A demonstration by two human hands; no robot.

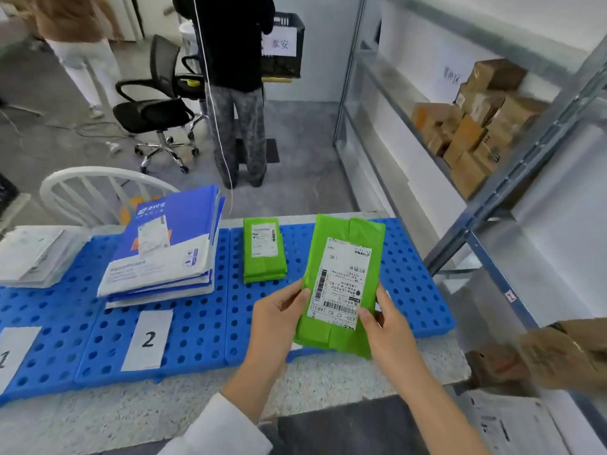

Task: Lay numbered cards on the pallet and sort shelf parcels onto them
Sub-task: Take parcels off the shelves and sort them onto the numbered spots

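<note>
We are holding a green parcel [343, 280] above the right end of the blue pallet [197, 323], with its white label facing up at us. Our left grip [279, 320] is closing round the parcel's lower left edge, with the thumb pressing on the front beside the barcode. Our right grip [384, 323] is pinching the lower right edge, with the thumb lying across the label's corner. The pallet is resting on a speckled tabletop [328, 372].

Further back on the pallet, just left of the held parcel, a small stack of green parcels [264, 249] is lying flat. To its left a stack of blue mailers [167, 251] is sitting behind the card marked 2 [147, 339]. At the far left a stack of grey mailers [33, 254] is lying behind the card marked 1 [13, 353], which the picture's edge is cutting off.

On our right a metal shelf [492, 205] is carrying brown cardboard boxes [473, 126]. A tan sleeve [565, 353] is reaching in low from the right. Beyond the tabletop a person in a dark top [239, 93] is standing beside a black office chair [154, 106]
</note>
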